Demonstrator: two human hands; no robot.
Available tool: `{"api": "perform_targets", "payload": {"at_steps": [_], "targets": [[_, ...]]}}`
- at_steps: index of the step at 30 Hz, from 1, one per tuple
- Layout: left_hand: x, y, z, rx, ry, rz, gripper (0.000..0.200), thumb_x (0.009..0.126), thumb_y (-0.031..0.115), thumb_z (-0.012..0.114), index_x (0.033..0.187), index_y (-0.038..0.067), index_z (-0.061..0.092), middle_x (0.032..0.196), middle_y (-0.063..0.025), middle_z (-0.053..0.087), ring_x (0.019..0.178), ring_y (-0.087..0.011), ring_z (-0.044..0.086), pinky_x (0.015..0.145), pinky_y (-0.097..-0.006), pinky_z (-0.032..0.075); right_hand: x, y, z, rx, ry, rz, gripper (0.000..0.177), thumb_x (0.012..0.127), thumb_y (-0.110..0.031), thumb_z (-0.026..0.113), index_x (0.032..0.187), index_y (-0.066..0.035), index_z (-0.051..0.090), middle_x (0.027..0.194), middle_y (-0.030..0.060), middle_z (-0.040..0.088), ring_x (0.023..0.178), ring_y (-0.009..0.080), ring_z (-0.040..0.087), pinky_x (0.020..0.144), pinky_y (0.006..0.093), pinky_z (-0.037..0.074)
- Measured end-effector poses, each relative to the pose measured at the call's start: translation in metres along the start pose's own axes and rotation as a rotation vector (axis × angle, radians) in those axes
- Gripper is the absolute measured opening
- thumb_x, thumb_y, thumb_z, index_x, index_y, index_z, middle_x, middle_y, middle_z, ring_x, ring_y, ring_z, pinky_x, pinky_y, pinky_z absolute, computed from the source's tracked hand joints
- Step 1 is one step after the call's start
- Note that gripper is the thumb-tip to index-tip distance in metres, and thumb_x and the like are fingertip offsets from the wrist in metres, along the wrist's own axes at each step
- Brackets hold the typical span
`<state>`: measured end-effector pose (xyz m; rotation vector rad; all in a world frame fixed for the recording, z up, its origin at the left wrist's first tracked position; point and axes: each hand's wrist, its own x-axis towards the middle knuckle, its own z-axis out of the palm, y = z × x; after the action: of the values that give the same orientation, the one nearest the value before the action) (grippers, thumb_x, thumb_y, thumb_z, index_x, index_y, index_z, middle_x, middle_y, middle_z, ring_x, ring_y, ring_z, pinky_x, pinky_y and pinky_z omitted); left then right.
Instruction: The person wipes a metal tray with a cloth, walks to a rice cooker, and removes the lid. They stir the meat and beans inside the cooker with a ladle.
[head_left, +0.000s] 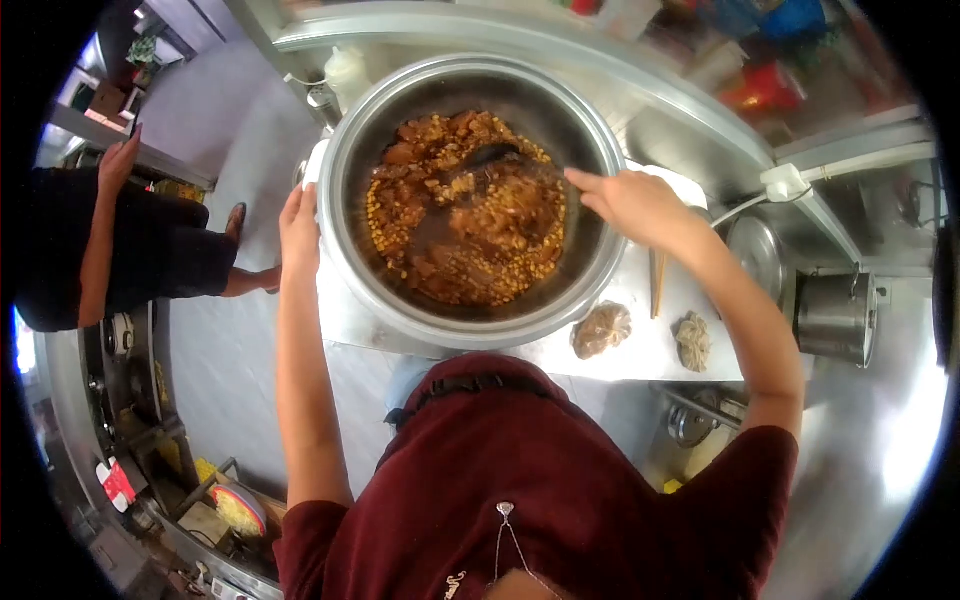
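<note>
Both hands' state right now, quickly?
Left hand: beside the large, round, silver metal pot; grip cannot be told.
Right hand: closed, apparently holding the dark, curved ladle.

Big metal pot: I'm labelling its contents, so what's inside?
Yellow kernels and brown chunks in dark liquid, plus a dark curved utensil. Anything beneath the surface is covered.

This is a kitchen, maybe in a food shop. There is a huge metal bowl (348,215) full of food (500,225), a big steel pot (832,318) and a squeeze bottle (347,78).
</note>
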<state>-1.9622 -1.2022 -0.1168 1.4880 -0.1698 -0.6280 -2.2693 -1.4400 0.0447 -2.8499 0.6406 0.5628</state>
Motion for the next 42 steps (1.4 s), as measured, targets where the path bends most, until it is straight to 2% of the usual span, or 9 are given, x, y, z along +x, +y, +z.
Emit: {"api": "perform_targets", "payload": {"at_steps": [3,6,10,15,19,23,29,36,42], "targets": [[0.008,-0.011,-0.007,0.012,-0.004,0.022,0.045,0.089,0.027,0.051,0.123,-0.002,0.044,0.112,-0.0093,0.054,0.099,-0.0152,0.05,0.082,-0.0255,0.04,0.037,0.003,0.009,0.074,0.129,-0.018,0.04,0.092,-0.019,0.041,0.13,-0.008,0.039,0.062,0.0104,0.054,0.049,0.0182,0.05,0.049,0.032,0.046],[0.01,-0.012,-0.006,-0.004,-0.007,0.011,0.047,0.089,0.027,0.051,0.125,-0.002,0.042,0.114,-0.0095,0.053,0.1,-0.0157,0.05,0.083,-0.0262,0.04,0.069,-0.024,0.019,0.303,-0.025,0.027,0.042,0.092,-0.015,0.039,0.132,-0.006,0.035,0.06,0.0092,0.052,0.046,0.0161,0.047,0.042,0.0273,0.042],[0.008,-0.009,-0.004,-0.011,0.009,0.024,0.046,0.089,0.027,0.052,0.124,-0.001,0.043,0.114,-0.0095,0.054,0.1,-0.0154,0.05,0.084,-0.0267,0.04,0.044,-0.042,0.023,-0.013,-0.066,-0.071,0.057,0.08,0.006,0.04,0.135,-0.001,0.026,0.053,0.0053,0.044,0.047,0.0153,0.046,0.044,0.0286,0.044],[0.0,-0.002,0.002,-0.001,0.018,0.046,0.045,0.089,0.028,0.052,0.123,-0.001,0.045,0.112,-0.0088,0.055,0.1,-0.0156,0.05,0.083,-0.0262,0.04,0.005,-0.02,0.01,-0.011,-0.063,-0.076,0.042,0.088,-0.009,0.044,0.129,-0.007,0.04,0.052,0.0055,0.047,0.046,0.0169,0.047,0.044,0.0294,0.043],[-0.001,0.001,0.002,0.02,0.031,0.02,0.045,0.089,0.028,0.052,0.123,0.0,0.045,0.112,-0.0087,0.055,0.1,-0.0161,0.05,0.082,-0.0281,0.041,0.02,-0.011,0.006,0.112,0.211,-0.072,0.04,0.091,-0.023,0.044,0.13,-0.013,0.041,0.047,0.0042,0.039,0.038,0.0135,0.033,0.038,0.0276,0.034],[0.004,-0.006,-0.001,0.039,0.036,-0.008,0.045,0.089,0.028,0.052,0.124,0.001,0.044,0.112,-0.0084,0.055,0.101,-0.0162,0.05,0.082,-0.03,0.042,0.05,-0.027,0.024,0.046,0.049,-0.051,0.042,0.091,-0.024,0.043,0.131,-0.012,0.039,0.046,0.0033,0.039,0.039,0.0145,0.037,0.04,0.0282,0.038],[-0.006,0.005,0.005,0.036,0.026,0.011,0.043,0.089,0.027,0.051,0.123,0.002,0.045,0.104,-0.0052,0.057,0.093,-0.0136,0.052,0.078,-0.0281,0.042,-0.013,-0.025,0.028,-0.247,0.059,-0.122,0.045,0.088,-0.02,0.049,0.131,-0.012,0.039,0.051,0.0088,0.049,0.045,0.0189,0.051,0.043,0.0322,0.042],[0.002,-0.001,0.001,0.062,0.022,0.006,0.043,0.089,0.028,0.051,0.123,0.002,0.046,0.105,-0.0046,0.057,0.093,-0.0136,0.052,0.077,-0.0266,0.042,-0.012,-0.014,0.009,-0.058,0.243,-0.097,0.045,0.087,-0.021,0.049,0.131,-0.019,0.04,0.056,0.0103,0.052,0.049,0.021,0.053,0.047,0.0327,0.044],[-0.002,0.003,0.005,0.027,0.041,0.012,0.043,0.089,0.027,0.052,0.122,0.001,0.046,0.106,-0.0057,0.057,0.094,-0.0135,0.052,0.076,-0.0264,0.043,0.016,-0.045,0.034,-0.275,0.042,-0.202,0.06,0.076,0.001,0.048,0.132,0.003,0.031,0.057,0.0102,0.054,0.054,0.0197,0.056,0.047,0.0324,0.046]]}}
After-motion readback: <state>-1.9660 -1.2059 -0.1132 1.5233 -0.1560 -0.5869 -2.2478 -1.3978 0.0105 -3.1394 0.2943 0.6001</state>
